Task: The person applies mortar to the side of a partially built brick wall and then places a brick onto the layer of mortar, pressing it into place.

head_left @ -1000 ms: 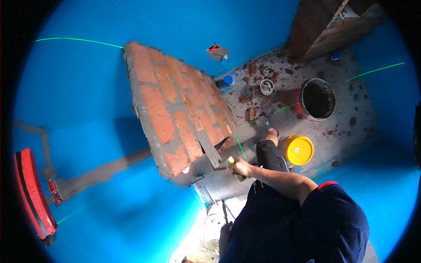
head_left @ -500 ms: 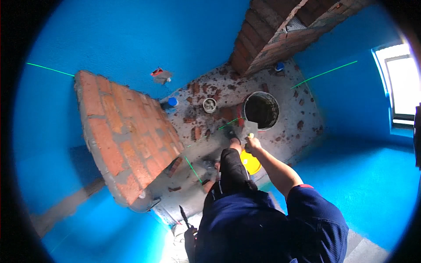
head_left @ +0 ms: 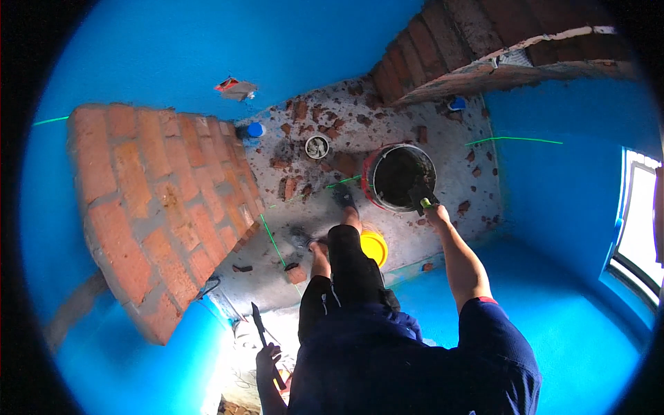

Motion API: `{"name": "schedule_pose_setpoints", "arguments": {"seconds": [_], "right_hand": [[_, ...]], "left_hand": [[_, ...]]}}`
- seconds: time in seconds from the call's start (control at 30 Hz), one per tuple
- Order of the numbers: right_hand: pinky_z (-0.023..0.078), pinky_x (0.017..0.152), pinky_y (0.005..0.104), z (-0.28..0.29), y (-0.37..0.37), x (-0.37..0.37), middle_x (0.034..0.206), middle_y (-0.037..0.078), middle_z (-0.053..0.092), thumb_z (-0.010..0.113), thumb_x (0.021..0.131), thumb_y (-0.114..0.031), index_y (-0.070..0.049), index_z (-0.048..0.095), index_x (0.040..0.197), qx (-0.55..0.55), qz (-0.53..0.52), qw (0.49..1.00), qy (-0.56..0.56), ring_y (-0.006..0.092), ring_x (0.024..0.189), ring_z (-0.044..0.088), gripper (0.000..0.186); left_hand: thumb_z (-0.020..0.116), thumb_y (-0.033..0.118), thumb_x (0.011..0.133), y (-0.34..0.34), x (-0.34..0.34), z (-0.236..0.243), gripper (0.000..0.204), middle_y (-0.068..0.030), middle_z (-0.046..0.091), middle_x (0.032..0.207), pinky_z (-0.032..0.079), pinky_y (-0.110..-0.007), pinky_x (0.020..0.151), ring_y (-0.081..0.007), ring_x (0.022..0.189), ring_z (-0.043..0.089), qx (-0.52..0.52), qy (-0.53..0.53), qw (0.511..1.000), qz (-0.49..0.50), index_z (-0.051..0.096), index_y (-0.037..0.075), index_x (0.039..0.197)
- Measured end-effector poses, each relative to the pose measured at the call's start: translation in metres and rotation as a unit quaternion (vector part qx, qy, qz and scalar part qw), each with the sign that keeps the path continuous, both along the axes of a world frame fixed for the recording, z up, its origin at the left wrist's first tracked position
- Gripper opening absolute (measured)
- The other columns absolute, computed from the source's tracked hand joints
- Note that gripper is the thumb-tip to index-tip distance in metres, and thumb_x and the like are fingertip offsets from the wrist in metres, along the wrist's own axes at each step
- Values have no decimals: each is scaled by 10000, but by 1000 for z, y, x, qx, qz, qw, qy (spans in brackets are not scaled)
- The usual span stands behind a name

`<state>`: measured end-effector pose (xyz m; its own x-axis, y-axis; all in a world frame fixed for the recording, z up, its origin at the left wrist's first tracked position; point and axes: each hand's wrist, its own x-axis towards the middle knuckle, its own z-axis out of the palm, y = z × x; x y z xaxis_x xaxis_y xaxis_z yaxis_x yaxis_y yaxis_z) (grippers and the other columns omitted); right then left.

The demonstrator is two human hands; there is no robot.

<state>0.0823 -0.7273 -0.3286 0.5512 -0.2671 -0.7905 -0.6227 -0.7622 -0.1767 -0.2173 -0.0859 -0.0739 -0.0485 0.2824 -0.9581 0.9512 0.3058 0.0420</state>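
To the right of centre, your right hand (head_left: 437, 214) is clamped on the light green handle of a trowel (head_left: 420, 196). The dark blade lies over the near right part of a large bucket's (head_left: 369, 181) mouth; whether it touches the dark mortar (head_left: 400, 171) inside cannot be told. To the near left, your left hand (head_left: 268, 360) is in shadow, fingers curled around a long dark tool (head_left: 258, 321), its narrow end directed toward the far side.

Just on the near side of the large bucket, a yellow lid (head_left: 374, 247) is partly hidden by your right leg. Left of the large bucket and somewhat farther stands a small white pot (head_left: 317, 146) containing grey material. Broken brick pieces (head_left: 289, 187) are scattered over the grey floor (head_left: 465, 168).

Farther left rises a partition of red brick (head_left: 152, 200) with grey joints; a blue cap (head_left: 256, 129) sits beside its far end. At the far right is a second brick structure (head_left: 449, 48). The surrounding walls (head_left: 159, 62) are blue, with a bright window (head_left: 640, 214) at the right.
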Motion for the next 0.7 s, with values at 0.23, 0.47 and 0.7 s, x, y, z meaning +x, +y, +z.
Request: {"name": "schedule_pose_setpoints", "arguments": {"seconds": [0.23,0.47,0.7], "right_hand": [[508,758,474,55,14,53,996,181,632,541,821,-285,-122,624,1043,-128,227,965,-5,374,906,620,287],[492,840,428,-5,-68,8,1233,164,466,487,875,-215,-144,469,1255,-107,279,951,82,344,1114,493,388],[387,1007,439,-81,-65,-8,1415,141,325,464,864,-97,-215,395,1373,-147,426,876,173,424,1266,327,527]], "left_hand": [[551,288,916,-56,49,-1,350,-146,627,1038,480,-397,841,-255,997,603,4,-32,999,9,564,-9,1101],[505,204,915,-88,82,-7,295,-125,643,1026,495,-400,853,-252,1037,602,-70,-147,986,38,560,-8,1112],[449,292,951,-108,153,-12,370,-151,630,1040,445,-422,934,-287,1026,582,-63,-61,951,298,546,-37,1088]]}}
